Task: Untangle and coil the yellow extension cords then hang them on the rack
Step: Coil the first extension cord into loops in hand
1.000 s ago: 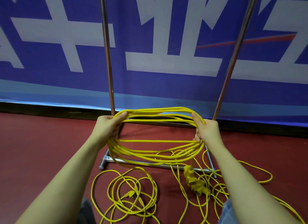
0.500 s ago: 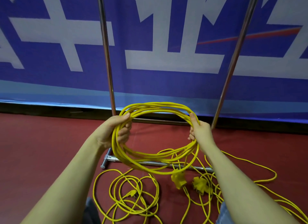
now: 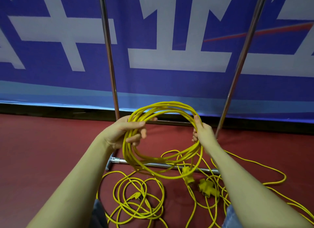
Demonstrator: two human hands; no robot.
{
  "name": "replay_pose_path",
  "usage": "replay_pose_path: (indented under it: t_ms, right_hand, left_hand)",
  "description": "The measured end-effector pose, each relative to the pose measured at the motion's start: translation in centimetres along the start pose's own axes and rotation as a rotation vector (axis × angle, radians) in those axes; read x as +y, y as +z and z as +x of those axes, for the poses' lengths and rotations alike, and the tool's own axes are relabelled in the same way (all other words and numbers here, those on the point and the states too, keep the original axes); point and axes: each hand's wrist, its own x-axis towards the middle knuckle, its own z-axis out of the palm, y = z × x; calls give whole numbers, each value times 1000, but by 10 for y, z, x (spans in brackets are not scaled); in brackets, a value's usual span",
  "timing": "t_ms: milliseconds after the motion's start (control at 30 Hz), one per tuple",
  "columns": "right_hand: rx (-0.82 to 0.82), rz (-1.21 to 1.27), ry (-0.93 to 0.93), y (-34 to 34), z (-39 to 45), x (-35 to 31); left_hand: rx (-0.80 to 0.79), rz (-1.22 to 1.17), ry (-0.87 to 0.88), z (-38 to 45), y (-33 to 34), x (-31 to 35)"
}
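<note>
A round coil of yellow extension cord (image 3: pixel 163 172) hangs between my hands in front of the metal rack (image 3: pixel 108 61). My left hand (image 3: pixel 125 131) grips the coil's left side, fingers curled round the strands. My right hand (image 3: pixel 203 134) grips the right side. From the coil a strand runs down to a yellow socket block (image 3: pixel 206 187) on the floor. A second loose yellow cord (image 3: pixel 136 200) with a plug lies tangled on the red floor below my left arm.
The rack's two upright poles rise at left and right (image 3: pixel 237 71), with its base bar (image 3: pixel 156 165) on the red floor under the coil. A blue banner with white characters (image 3: pixel 169 58) covers the wall behind. More yellow cord trails right (image 3: pixel 271 182).
The coil has gone from a wide, flat oval to a tighter round loop. My hands have moved closer together and lifted slightly; the socket block now rests lower on the floor.
</note>
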Motion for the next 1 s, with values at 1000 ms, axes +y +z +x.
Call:
replay_pose_path:
  t_ms: [1000]
  right_hand:
    - [-288, -259, -453, 21, -34, -67]
  left_hand:
    - [-13, 383, -179, 20, 39, -9]
